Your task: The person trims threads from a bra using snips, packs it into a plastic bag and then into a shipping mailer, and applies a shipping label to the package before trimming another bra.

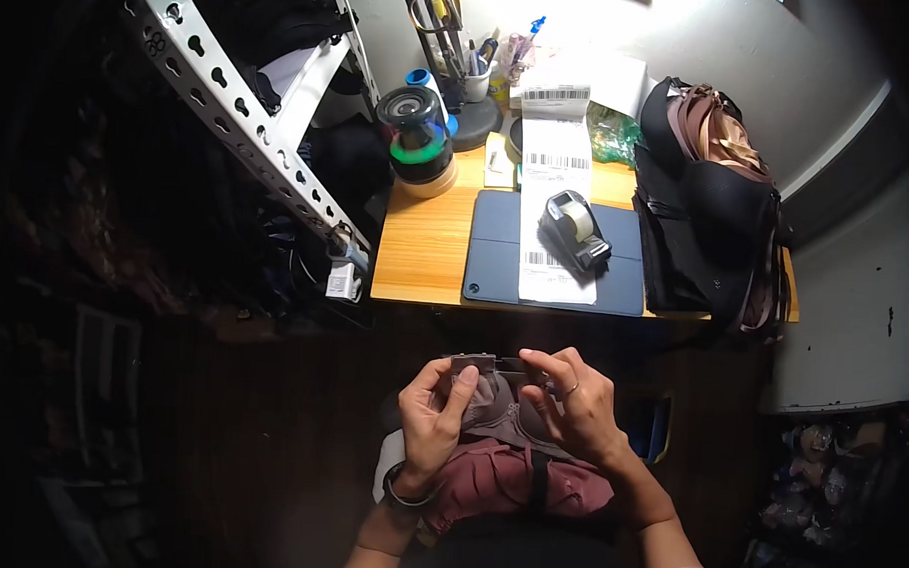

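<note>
Greyish bra (489,417), small bow (513,410) — band (473,364) pinched in left hand (431,420) — right hand (582,407) grip unclear

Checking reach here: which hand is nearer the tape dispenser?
Right. The right hand is almost straight below the tape dispenser in the picture; the left hand is below and well left of it.

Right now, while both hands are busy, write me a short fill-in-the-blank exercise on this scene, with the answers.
1. The left hand holds part of the bra between its fingers and its ____.
2. The right hand wears a ____ on one finger.
3. The tape dispenser rests on a paper strip printed with ____.
4. The dark cylinder glows mainly ____.

Missing words: thumb; ring; barcodes; green.
</note>
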Demonstrator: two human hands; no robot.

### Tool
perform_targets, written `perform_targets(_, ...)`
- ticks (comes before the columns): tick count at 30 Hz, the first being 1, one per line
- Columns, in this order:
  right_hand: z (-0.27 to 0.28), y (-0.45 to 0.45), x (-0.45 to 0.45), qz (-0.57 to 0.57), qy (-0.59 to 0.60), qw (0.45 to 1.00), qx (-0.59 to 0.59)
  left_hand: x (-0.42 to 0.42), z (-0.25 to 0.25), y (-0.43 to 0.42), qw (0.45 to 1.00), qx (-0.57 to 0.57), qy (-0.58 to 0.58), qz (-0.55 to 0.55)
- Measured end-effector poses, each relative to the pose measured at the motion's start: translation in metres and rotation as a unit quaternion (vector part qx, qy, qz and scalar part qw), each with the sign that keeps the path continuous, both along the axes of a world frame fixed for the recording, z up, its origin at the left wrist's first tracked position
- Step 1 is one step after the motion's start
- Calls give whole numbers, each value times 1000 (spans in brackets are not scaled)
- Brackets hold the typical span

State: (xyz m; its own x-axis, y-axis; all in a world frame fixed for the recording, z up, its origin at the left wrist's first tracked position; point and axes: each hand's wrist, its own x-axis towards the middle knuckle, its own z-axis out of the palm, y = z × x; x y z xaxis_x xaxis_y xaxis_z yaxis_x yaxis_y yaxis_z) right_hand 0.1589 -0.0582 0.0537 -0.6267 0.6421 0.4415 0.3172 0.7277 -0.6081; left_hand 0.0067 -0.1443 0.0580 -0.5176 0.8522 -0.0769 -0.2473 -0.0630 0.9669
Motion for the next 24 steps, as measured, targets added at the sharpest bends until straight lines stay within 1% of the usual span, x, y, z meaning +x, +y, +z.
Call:
perform_targets(1,0,0,1,-1,-3,1000,-1,-1,2,0,1000,-5,-12,-14)
perform_targets(3,0,3,2,-14,-8,997,75,-1,3,0,999,-10,-25,-28)
perform_targets(6,5,11,2,-5,5,994,110,0,4,-2,998,-21,-34,-44)
perform_targets(9,9,17,6,26,-17,992,123,-2,8,0,998,-20,-19,-61)
perform_targets(11,11,21,10,33,-33,991,129,-6,11,-1,993,-58,-34,-99)
perform_targets(12,13,22,12,39,-49,989,135,-7,10,-1,993,-59,-35,-99)
perform_targets(14,18,24,14,39,-51,990,129,-8,8,-1,991,-68,10,-114)
perform_targets(18,29,21,6,43,-36,991,121,-1,15,1,990,-73,30,-115)
perform_targets(19,29,21,4,43,-36,991,122,1,17,2,990,-56,58,-112)
perform_targets(20,28,21,2,46,-38,989,132,2,18,2,990,-40,87,-107)
perform_targets(21,28,21,1,49,-40,988,142,2,20,2,990,-41,87,-107)
perform_targets(23,26,21,-1,45,-36,987,149,2,22,1,982,-69,134,-113)
perform_targets(24,25,21,0,42,-41,984,168,2,21,2,982,-69,134,-112)
